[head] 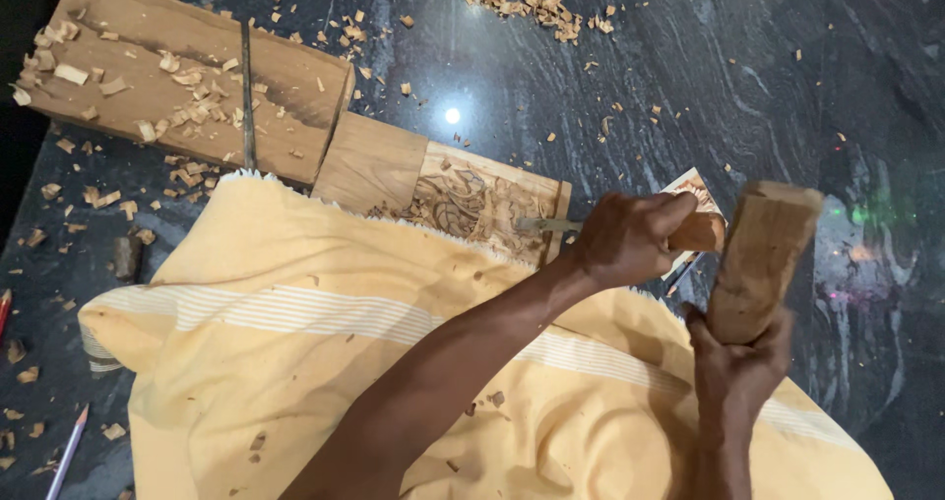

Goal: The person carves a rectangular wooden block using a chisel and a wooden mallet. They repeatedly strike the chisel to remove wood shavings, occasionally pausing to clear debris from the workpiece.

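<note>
My left hand [625, 239] grips a chisel by its wooden handle [704, 232]. The chisel's metal blade [546, 224] rests against the right end of a carved wooden panel [472, 200] with a relief pattern. My right hand [738, 362] holds a thick wooden mallet [763, 254] upright, its head just right of the chisel handle's end and almost touching it. The panel's near edge lies under a yellow cloth [295, 343] with pale stripes that covers my lap.
A big wooden block [148, 57] strewn with chips lies at the top left, a thin metal tool [246, 96] across it. Wood chips [532, 3] litter the dark stone floor [610, 96]. A pencil [69, 451] lies at bottom left. A patterned paper [694, 185] peeks out behind my left hand.
</note>
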